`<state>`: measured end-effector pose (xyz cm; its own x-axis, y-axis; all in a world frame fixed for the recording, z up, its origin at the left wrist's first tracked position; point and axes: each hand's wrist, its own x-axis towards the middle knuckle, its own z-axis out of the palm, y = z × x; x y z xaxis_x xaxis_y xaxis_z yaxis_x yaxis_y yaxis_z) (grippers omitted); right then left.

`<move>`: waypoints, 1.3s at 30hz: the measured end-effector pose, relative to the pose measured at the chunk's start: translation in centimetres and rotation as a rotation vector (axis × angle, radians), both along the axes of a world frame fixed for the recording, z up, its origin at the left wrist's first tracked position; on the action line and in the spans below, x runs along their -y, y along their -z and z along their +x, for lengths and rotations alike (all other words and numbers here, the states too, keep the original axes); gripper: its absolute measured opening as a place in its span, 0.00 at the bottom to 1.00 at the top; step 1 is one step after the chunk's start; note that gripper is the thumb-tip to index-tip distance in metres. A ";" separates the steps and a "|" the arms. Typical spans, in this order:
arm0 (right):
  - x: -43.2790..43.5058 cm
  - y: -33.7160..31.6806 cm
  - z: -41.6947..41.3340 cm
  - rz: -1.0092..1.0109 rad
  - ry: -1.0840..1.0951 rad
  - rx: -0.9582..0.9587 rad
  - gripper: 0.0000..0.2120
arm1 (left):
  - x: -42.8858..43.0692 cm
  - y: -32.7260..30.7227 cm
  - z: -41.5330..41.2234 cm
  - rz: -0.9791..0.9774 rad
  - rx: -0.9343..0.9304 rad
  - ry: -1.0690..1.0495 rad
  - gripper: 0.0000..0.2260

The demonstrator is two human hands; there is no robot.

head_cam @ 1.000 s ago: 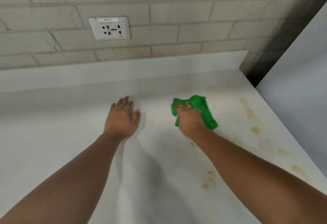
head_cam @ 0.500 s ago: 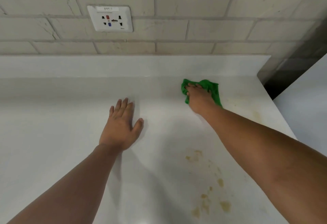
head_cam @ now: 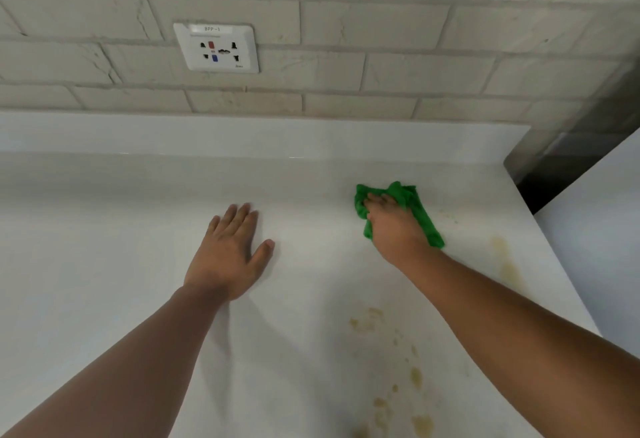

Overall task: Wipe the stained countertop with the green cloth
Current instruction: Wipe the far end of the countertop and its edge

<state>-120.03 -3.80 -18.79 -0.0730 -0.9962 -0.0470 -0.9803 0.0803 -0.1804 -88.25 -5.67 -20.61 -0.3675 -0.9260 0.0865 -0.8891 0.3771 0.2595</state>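
Countertop (head_cam: 104, 264), white, runs across the lower view, with a low white upstand at the back under a wall of pale brick-pattern tiles (head_cam: 398, 67). White socket plate (head_cam: 216, 47) is set in the tiles, upper left of centre.

Left hand (head_cam: 228, 257) lies palm-down on the bare surface, fingers straight and close together, thumb splayed out to the right. It touches nothing but the counter.

Right hand (head_cam: 394, 226) sits further back and to the right, pressed down on the green cloth (head_cam: 420, 216). Fingers are curled over the bunched fabric, gripping it against the surface. Cloth shows as a crumpled ridge past the fingertips and a tail trailing down the hand's right side; the part beneath the palm is hidden.

Cloth lies toward the back right of the counter, near the upstand but apart from it.

Yellow-brown stains (head_cam: 415, 378) are scattered in the near right area, in front of the cloth and between the two forearms. A second faint streak (head_cam: 504, 257) runs along the right edge, just right of the cloth's tail. Possibly a few faint specks right of the cloth too, though too pale to be sure.

A dark gap (head_cam: 554, 167) at far right separates the counter from a pale flat panel (head_cam: 602, 230).
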 end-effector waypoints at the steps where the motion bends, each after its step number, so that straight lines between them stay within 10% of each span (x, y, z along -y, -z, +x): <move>1: 1.2 -0.3 -0.4 0.052 0.044 -0.023 0.28 | 0.1 0.0 0.0 -0.003 -0.001 -0.001 0.34; 8: 6.5 -1.5 2.6 0.084 0.180 0.072 0.27 | 0.1 0.1 -0.3 -0.016 -0.004 -0.014 0.34; 15: 1.5 0.1 4.4 -0.007 -0.312 0.147 0.22 | 0.0 -0.1 -0.2 -0.015 0.008 -0.018 0.34; 25: 9.1 -0.7 3.9 0.087 0.117 0.092 0.20 | 0.2 0.3 -0.2 -0.025 0.000 -0.028 0.32; 34: 6.8 -0.7 6.8 0.124 -0.349 0.305 0.20 | 0.3 0.2 0.0 -0.014 -0.001 -0.024 0.32; 39: 4.8 -0.2 2.9 0.076 -0.257 0.293 0.20 | 0.2 0.1 -0.3 -0.006 -0.001 -0.025 0.32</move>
<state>-117.13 -8.60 -18.56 0.2054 -0.9732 -0.1034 -0.8782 -0.1366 -0.4584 -88.58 -5.83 -20.73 -0.3441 -0.9344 0.0923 -0.8979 0.3562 0.2587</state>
